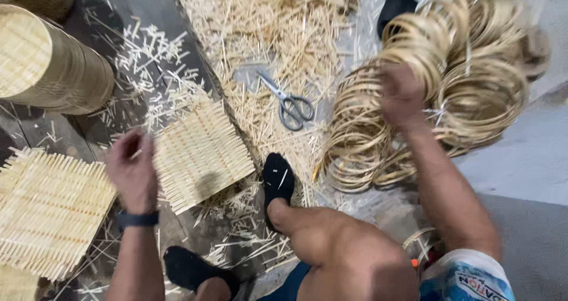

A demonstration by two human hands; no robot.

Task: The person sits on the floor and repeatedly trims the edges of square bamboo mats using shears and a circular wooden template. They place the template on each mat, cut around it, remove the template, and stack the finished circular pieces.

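Bamboo was everywhere around me. My left hand (131, 170) pinched the near-left edge of a square woven mat (200, 156), fingers closed on its fringe of strip ends, a dark band on that wrist. The mat lay flat on the dark boards, well left of the scissors (290, 104). My right hand (402, 97) reached into the heap of bamboo hoops (467, 82) just right of the scissors; it was blurred, so I could not tell whether its fingers were closed on a hoop or only touching them. The scissors lay shut on a litter of pale offcuts (266, 35) that spread behind and in front of them. My black-socked foot (277, 180) rested in front of the scissors, just beside the mat's right corner; the other foot (192, 268) sat nearer to me, left of the first. A second, larger mat (50, 209) lay far left of the scissors, near my left wrist, and a tall stack of woven rounds (47, 64) stood behind it.
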